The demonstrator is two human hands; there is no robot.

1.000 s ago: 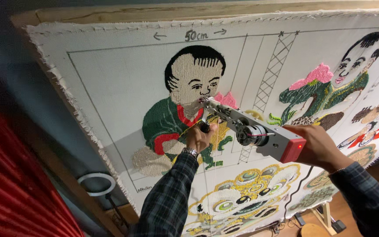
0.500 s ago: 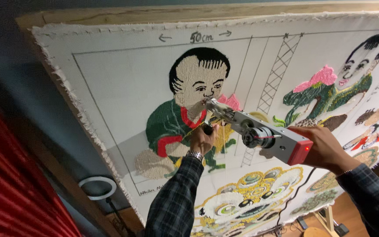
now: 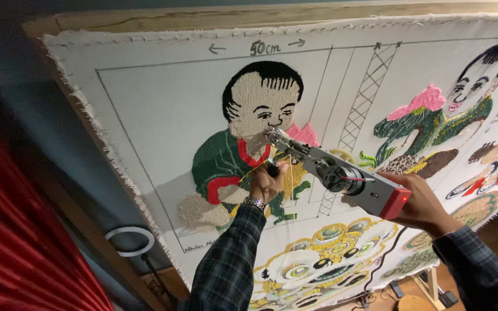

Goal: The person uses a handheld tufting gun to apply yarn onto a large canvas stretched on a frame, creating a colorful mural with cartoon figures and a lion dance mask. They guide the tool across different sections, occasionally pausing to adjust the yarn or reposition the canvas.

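A grey tufting gun (image 3: pixel 341 175) with a red rear end presses its needle tip against a white stretched cloth (image 3: pixel 162 103), at the chin of a tufted figure in a green jacket with red trim (image 3: pixel 229 167). My left hand (image 3: pixel 265 183) grips the gun's black front handle, close to the cloth. My right hand (image 3: pixel 419 201) holds the gun's rear grip, under the red end. Both arms wear dark plaid sleeves, and a watch sits on my left wrist.
The cloth is stretched on a wooden frame (image 3: pixel 145 17). More tufted pictures fill it: a second figure with pink (image 3: pixel 433 121) at right, a yellow lion head (image 3: pixel 324 259) below. A red curtain (image 3: pixel 12 242) hangs left. A white ring light (image 3: pixel 129 239) stands below the frame.
The gun's tip and both hands have shifted slightly up and right along the figure's neck. The view has drifted a little.
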